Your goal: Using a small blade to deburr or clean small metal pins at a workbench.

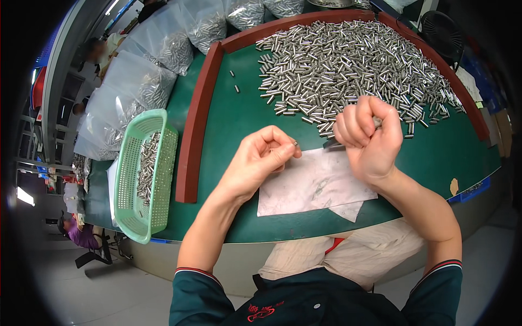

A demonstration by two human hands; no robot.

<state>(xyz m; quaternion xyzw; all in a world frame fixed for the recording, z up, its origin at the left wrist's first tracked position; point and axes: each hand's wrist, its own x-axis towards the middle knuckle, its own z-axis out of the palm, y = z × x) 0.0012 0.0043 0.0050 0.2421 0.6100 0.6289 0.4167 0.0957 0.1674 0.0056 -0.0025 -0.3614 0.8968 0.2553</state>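
My left hand [263, 157] is closed in a pinch, with the end of a small metal pin [296, 143] showing at its fingertips. My right hand [371, 138] is curled in a fist around a slim tool. Its dark end [330, 144] sticks out toward my left hand; the fingers hide most of it, so its kind cannot be told. Both hands are above a smudged whitish cloth [310, 190] on the green tabletop [228, 136]. Just beyond them spreads a large heap of short, shiny metal pins [348, 70].
Dark red wooden rails [198, 130] border the work area. To the left stands a green plastic basket [157, 212] partly filled with pins. Clear bags of pins [163, 46] line the far left. A black fan [441, 35] is at the far right. Two loose pins [236, 88] lie near the rail.
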